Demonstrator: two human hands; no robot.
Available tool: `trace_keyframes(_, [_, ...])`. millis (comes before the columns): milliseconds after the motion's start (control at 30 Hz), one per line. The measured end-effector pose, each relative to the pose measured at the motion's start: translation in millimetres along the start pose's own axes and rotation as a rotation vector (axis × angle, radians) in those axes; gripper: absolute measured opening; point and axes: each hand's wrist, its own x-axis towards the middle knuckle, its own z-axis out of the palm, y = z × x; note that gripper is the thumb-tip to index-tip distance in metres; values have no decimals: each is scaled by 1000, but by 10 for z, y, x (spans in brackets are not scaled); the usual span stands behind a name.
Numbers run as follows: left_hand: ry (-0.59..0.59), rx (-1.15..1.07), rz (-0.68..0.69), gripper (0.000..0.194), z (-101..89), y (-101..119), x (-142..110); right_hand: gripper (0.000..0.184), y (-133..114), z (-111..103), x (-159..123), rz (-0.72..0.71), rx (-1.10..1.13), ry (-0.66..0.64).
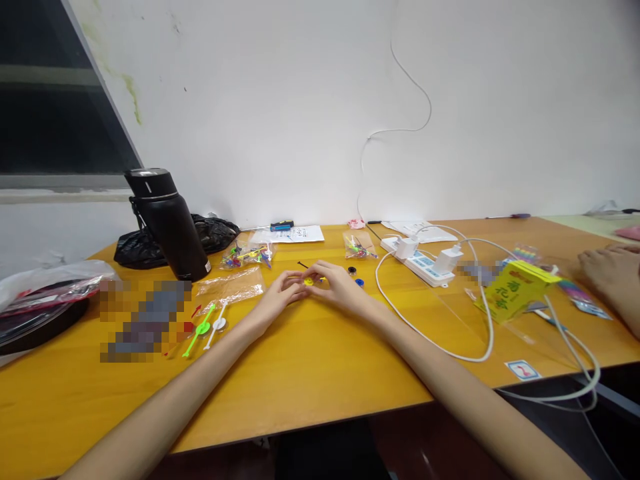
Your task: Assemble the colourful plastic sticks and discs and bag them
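Both my arms reach out over the orange-yellow table (310,373). My left hand (281,293) and my right hand (336,285) meet at the table's middle, fingers pinched together on a small yellow plastic piece (309,281). A thin black pin (303,265) lies just behind them. Small black and blue round parts (356,276) sit right beside my right hand. To the left lie a green stick part (199,331) and a white stick part (216,327).
A black flask (170,225) and black bag stand at the back left. Clear bags of coloured parts (247,255) lie behind my hands. A white power strip (417,261) with cables and a yellow box (515,290) are to the right. Another person's hand (613,273) rests far right.
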Motion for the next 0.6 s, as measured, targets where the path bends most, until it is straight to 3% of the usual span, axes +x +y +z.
trace_keyframes(200, [3, 43, -23, 42, -37, -1, 13, 24, -58, 31, -6, -13, 66, -73])
trace_keyframes(333, [54, -19, -31, 37, -65, 30, 19, 19, 60, 21, -27, 97, -158, 29])
trace_keyframes(467, [95, -24, -22, 33, -74, 65, 11, 29, 131, -5, -45, 159, -393, -11])
trace_keyframes(600, [94, -23, -22, 31, -70, 56, 13, 30, 146, -17, -40, 201, -470, -33])
